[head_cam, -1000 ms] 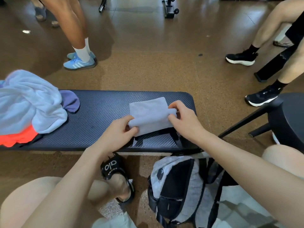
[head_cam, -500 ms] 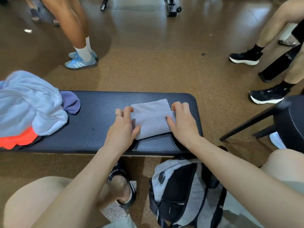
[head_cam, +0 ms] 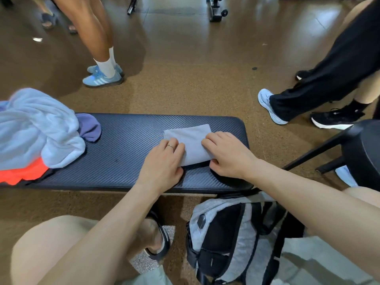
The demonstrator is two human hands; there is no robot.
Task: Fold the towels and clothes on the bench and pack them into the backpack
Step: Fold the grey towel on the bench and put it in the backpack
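Note:
A small grey towel, folded into a rectangle, lies flat on the right part of the black padded bench. My left hand presses flat on the towel's left edge, and my right hand presses on its right edge with the fingers a little curled. At the bench's left end is a heap: a light blue towel, a purple cloth and an orange garment underneath. The grey and black backpack stands on the floor below the bench, between my knees.
A black stool stands close on the right. Beyond the bench one person stands in blue shoes, and another in black trousers and a white shoe steps in at the right. My sandalled foot is beside the backpack.
Both hands lowered the lifted, pinched towel onto the bench and now press it flat. A person in black trousers has stepped into view at the right.

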